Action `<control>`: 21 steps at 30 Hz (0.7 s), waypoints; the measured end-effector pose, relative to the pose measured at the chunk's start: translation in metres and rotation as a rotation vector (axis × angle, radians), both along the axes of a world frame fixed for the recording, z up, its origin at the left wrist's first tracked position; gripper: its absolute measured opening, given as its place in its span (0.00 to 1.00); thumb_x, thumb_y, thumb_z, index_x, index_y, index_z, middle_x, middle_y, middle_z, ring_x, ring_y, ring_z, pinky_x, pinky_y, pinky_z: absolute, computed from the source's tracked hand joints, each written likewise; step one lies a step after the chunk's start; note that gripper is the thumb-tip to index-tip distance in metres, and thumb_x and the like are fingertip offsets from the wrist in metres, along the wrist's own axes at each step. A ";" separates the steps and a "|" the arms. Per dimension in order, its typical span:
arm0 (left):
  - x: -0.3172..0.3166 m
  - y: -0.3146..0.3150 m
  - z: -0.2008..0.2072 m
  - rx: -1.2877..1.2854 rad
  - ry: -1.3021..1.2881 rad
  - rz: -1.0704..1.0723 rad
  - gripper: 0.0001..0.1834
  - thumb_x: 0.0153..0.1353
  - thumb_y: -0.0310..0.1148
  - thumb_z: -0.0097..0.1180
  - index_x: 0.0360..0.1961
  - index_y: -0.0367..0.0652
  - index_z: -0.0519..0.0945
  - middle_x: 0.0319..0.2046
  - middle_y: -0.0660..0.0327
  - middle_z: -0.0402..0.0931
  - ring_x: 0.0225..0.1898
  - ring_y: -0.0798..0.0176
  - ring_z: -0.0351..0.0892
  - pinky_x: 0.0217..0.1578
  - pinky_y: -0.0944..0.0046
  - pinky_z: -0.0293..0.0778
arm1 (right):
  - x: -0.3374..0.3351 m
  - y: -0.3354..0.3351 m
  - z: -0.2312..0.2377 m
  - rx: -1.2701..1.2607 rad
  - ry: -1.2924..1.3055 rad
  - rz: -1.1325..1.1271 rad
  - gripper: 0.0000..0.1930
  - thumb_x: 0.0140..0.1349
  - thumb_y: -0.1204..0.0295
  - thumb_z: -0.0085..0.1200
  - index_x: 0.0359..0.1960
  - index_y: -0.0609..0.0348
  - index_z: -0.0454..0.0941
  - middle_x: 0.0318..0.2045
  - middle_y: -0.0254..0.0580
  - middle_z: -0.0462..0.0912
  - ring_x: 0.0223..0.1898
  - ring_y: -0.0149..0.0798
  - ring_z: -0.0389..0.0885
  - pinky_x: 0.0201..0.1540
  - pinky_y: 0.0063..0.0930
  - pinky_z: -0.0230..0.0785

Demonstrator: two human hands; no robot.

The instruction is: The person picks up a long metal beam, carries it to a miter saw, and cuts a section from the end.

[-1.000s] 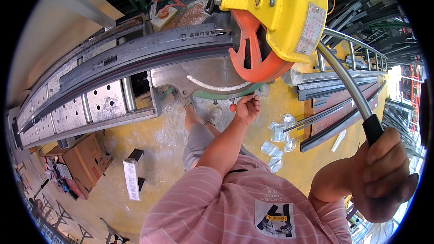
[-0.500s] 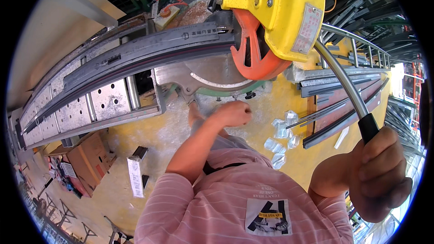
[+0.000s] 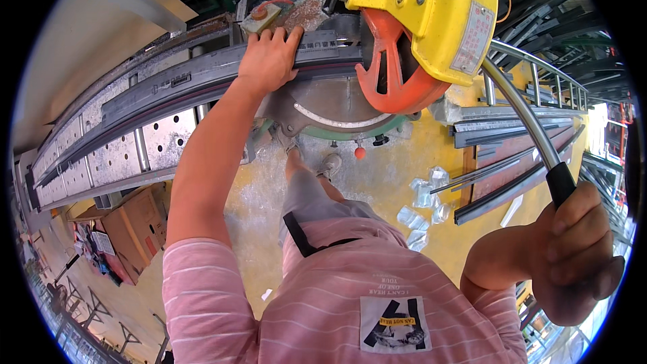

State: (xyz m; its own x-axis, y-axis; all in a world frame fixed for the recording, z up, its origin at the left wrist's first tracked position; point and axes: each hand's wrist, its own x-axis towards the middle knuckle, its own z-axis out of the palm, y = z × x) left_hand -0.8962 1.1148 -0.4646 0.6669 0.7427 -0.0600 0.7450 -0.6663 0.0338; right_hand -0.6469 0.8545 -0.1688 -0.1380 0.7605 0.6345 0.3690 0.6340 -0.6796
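Observation:
My left hand (image 3: 271, 61) lies over a long grey metal profile (image 3: 189, 82) on the saw's bed. Its fingers reach across to the far side, with the thumb at the near edge, gripping it. The profile's right end runs up to the yellow cut-off saw (image 3: 448, 10), whose orange blade guard (image 3: 394, 98) hangs beside it. My right hand (image 3: 573, 256) is closed around the black grip (image 3: 559, 183) at the end of the saw's steel lever (image 3: 517, 114). Most of the blade is hidden behind the guard.
A roller table (image 3: 158, 141) carries the profile to the left. More dark profiles (image 3: 512, 182) lie low at the right beside a metal rack (image 3: 532, 71). Clear plastic pieces (image 3: 421, 202) lie on the yellow floor. A cardboard box (image 3: 131, 229) stands under the roller table.
My left hand has moved up and left from in front of the saw onto the profile. My right hand stays on the lever grip. The view has shifted slightly.

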 end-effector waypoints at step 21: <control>0.001 0.011 -0.008 0.061 0.020 -0.072 0.44 0.48 0.48 0.74 0.64 0.47 0.66 0.46 0.55 0.76 0.51 0.49 0.78 0.50 0.51 0.73 | -0.011 0.023 0.012 0.024 0.138 -0.038 0.08 0.71 0.65 0.40 0.39 0.47 0.73 0.17 0.25 0.72 0.20 0.27 0.71 0.31 0.31 0.65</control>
State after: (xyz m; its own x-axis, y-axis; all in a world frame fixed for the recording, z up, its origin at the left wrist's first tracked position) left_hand -0.8952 1.1259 -0.4727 0.7180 0.6954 -0.0302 0.6950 -0.7186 -0.0225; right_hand -0.6580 0.8772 -0.1570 -0.0196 0.7478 0.6637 0.2966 0.6382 -0.7104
